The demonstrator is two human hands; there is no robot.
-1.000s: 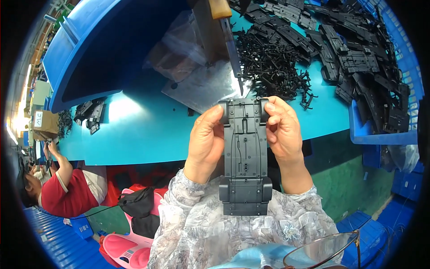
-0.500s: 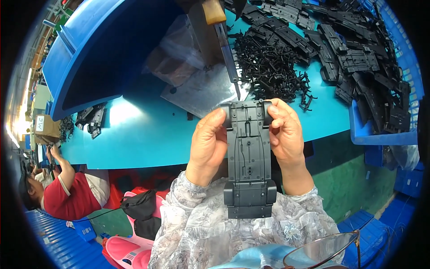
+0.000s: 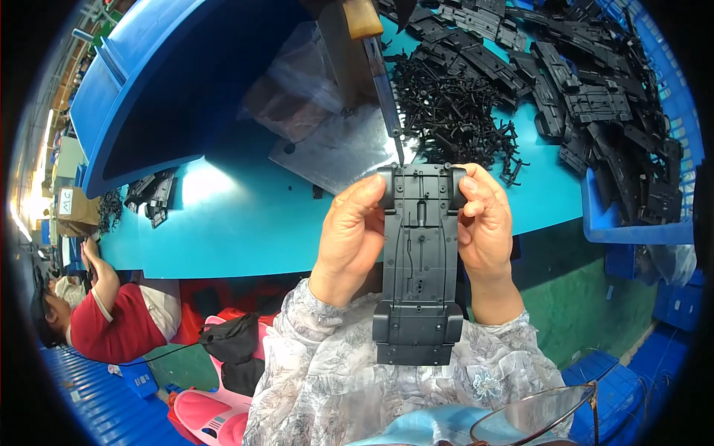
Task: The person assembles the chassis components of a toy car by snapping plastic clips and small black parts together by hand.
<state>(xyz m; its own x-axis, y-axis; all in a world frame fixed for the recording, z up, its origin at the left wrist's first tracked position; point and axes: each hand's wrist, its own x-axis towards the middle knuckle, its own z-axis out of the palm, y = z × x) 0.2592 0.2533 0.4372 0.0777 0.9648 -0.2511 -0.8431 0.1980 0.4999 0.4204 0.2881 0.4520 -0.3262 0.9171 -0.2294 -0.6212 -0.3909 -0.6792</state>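
Both my hands hold a long black plastic toy car chassis [image 3: 421,260] by its far end, in front of my chest. My left hand [image 3: 349,238] grips the left wheel-arch corner, thumb on top. On the opposite corner, my right hand [image 3: 487,223] is closed with curled fingers. The far edge of the chassis sits right by the tip of a pointed metal tool [image 3: 385,97] with a yellowish block at its upper end; whether they touch I cannot tell. Beyond it lies a heap of small black plastic parts [image 3: 454,111] on the turquoise table [image 3: 245,238].
A blue bin [image 3: 141,74] lies at the left, its opening toward me. Many more black chassis pieces [image 3: 595,104] pile up at the far right in a blue crate [image 3: 639,232]. A clear plastic bag and a metal plate [image 3: 327,160] lie mid-table. Another person [image 3: 119,320] sits at the left.
The chassis and both my hands have shifted slightly to the right. My grip on it looks the same. The other person's arm has moved a little.
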